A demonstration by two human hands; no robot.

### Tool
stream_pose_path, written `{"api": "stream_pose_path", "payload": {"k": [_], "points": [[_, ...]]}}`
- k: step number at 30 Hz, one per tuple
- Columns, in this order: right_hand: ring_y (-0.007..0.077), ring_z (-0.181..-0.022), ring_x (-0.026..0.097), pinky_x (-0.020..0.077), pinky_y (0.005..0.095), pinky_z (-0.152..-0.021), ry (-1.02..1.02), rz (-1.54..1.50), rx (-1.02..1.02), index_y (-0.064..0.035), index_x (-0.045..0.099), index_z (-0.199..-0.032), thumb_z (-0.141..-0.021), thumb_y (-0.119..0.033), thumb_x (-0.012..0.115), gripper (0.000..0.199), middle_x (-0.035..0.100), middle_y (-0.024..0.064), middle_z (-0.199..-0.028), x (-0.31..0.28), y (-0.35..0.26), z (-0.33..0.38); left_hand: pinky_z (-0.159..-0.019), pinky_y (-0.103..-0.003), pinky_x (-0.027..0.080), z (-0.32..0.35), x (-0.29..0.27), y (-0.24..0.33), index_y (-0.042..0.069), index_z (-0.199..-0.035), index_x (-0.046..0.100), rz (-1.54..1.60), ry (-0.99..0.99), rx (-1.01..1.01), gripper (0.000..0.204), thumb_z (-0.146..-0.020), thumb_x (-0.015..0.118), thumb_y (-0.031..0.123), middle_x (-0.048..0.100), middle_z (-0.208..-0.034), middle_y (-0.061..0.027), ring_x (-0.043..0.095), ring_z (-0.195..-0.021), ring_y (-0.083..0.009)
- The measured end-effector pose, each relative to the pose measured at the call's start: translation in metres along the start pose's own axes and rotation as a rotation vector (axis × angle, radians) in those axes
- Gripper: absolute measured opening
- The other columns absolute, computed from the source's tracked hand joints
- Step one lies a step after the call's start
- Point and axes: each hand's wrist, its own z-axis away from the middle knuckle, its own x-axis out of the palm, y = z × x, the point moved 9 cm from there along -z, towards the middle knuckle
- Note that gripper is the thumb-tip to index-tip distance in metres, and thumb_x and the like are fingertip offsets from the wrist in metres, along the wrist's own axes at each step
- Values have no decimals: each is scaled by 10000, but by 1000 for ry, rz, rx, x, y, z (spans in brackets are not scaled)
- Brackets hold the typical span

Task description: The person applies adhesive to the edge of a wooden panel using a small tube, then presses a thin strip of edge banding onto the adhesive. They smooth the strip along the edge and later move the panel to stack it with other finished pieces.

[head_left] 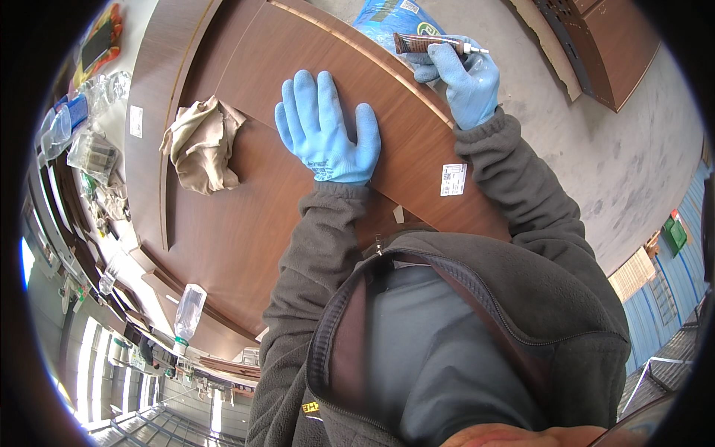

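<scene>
Right hand (460, 82), blue glove: fingers (445, 61) curled tight round a small brown tube (426, 42), white nozzle aimed toward our right. Tube sits level, just above the far curved edge of the wood panel (246, 223), over by the top centre of view. We can't tell whether the nozzle touches anything.

Left hand (328, 130), same blue glove: fingers (307, 93) spread wide and flat, palm pressed down on the panel face, holding nothing. It sits just beside the right hand, with the panel edge between them.

Outward: crumpled beige rag (201, 145) lying on the panel, to the left of the left hand and apart from it. White sticker (453, 179) on the panel near our right sleeve. Blue plastic bag (387, 18) on the concrete floor (596, 149) just behind the tube. Clear plastic bottle (188, 313) lying at the panel's near left edge. Counter (119, 104) along the left, cluttered with clear wrapping and small bits, too blurred to name.
</scene>
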Motion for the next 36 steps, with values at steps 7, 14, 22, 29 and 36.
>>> {"api": "stream_pose_path", "payload": {"k": [7,14,22,29,36], "points": [[184,-748,711,590,296,-736,-8,-72,103,91,696,-1120,-1053,-199,570,323,767,181,-940,-1,6,-5,-1178,-573,279,0,0,0,14,-1410,586,-1,-1,6,658,-856,692,353,540,-1477,-256,473,-1391,-452],[185,-749,693,567,285,-697,-4,-148,279,114,665,-1135,-1050,-182,576,320,749,208,-983,-2,25,-7,-1178,-577,278,0,-1,0,17,-1415,583,12,5,14,661,-855,696,349,541,-1480,-252,471,-1393,-452],[161,-770,677,546,265,-671,32,-218,363,108,642,-1137,-1041,-157,600,285,732,200,-1010,0,34,-7,-1207,-560,248,1,2,-1,18,-1413,595,-14,-23,-18,666,-850,691,359,535,-1496,-249,455,-1424,-436],[146,-740,669,557,263,-671,63,-202,298,88,666,-1096,-1033,-159,613,260,744,185,-962,0,26,-4,-1190,-571,264,0,1,-1,13,-1399,597,-11,-23,-16,656,-850,689,360,546,-1476,-254,470,-1400,-448],[148,-728,675,559,262,-659,102,-147,246,77,678,-1083,-1031,-148,598,245,751,185,-963,-6,24,-3,-1182,-575,271,0,1,0,12,-1396,596,-10,-11,-6,654,-853,686,365,544,-1474,-256,474,-1393,-450]]}}
